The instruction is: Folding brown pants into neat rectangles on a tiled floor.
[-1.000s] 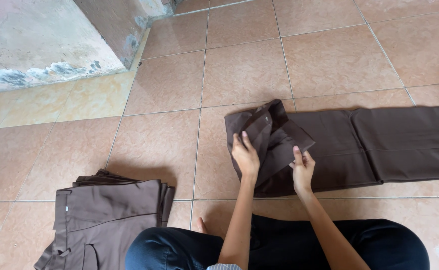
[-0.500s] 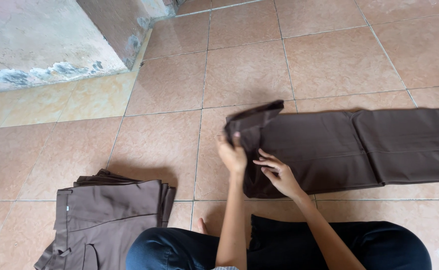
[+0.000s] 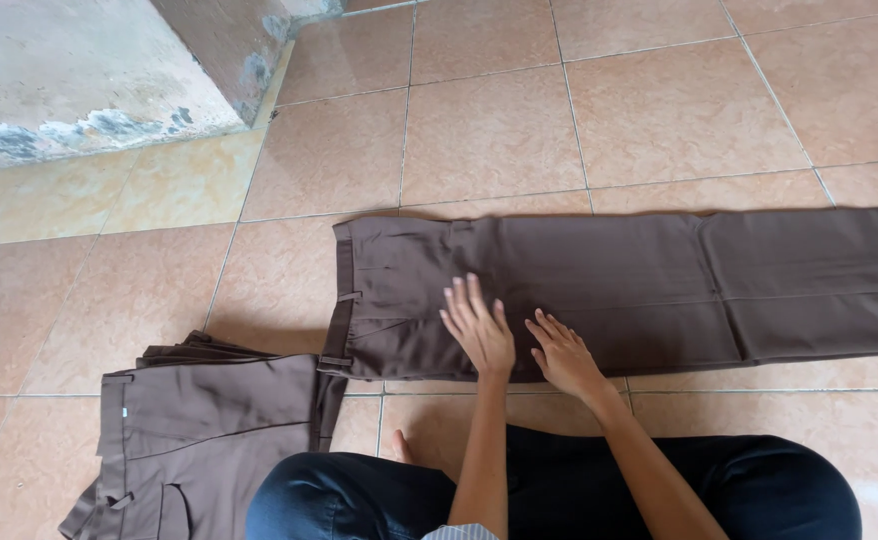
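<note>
Soft even daylight, faint shadows, sharp focus, slight edge distortion.

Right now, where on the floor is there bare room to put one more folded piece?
Bare tile floor lies beyond the spread brown trousers, up to the concrete step. Another patch lies left of the waistband, above the folded pile. It is crowded near the knees, where the left hand and right hand press the cloth.

Setting: domestic interior, likely a home. Floor of square glazed terracotta-coloured tiles with grout lines. Upper left: weathered, stained concrete step or wall base, paint flaking. Brown trousers spread on the floor; folded pile beside them. No furniture visible.
</note>
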